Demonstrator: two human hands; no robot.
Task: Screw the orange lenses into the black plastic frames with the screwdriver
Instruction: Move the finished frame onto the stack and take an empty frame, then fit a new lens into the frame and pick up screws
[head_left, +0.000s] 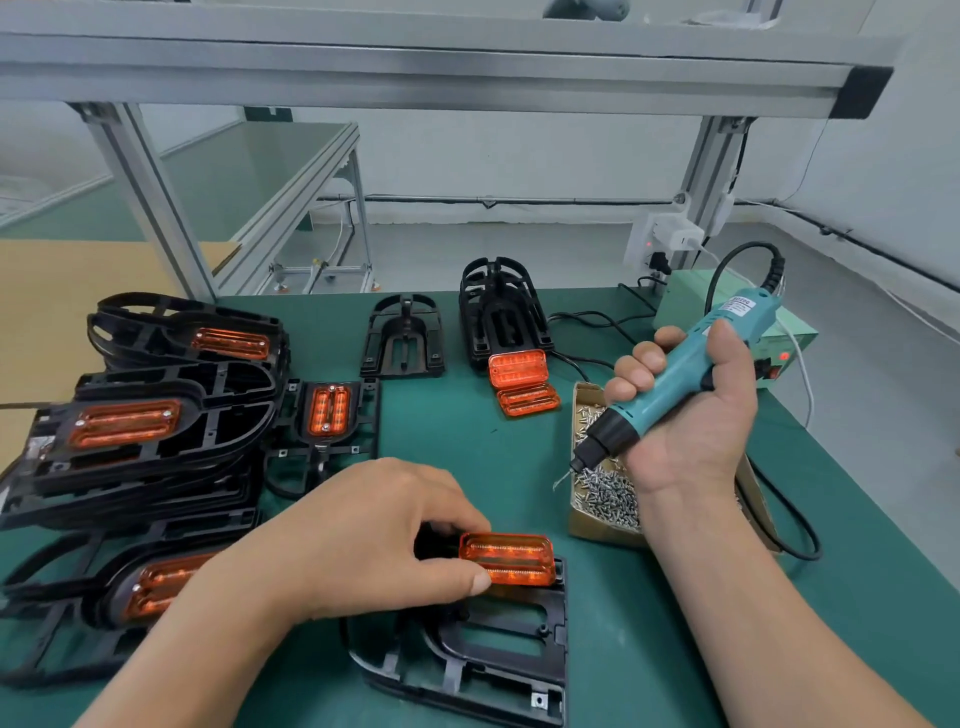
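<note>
My left hand (374, 535) pinches an orange lens (511, 558) between thumb and fingers, holding it at the far edge of a black plastic frame (483, 654) that lies near the table's front. The frame's rectangular opening shows just below the lens. My right hand (691, 410) grips a teal electric screwdriver (675, 379), its tip pointing down-left over a cardboard box of screws (602, 493). Two more loose orange lenses (519, 382) lie mid-table.
Stacks of black frames with orange lenses fitted (145, 415) fill the left side. Empty frames (405, 338) and a stack of them (498, 312) stand at the back. A green power box (727, 312) and black cables (779, 519) sit at the right.
</note>
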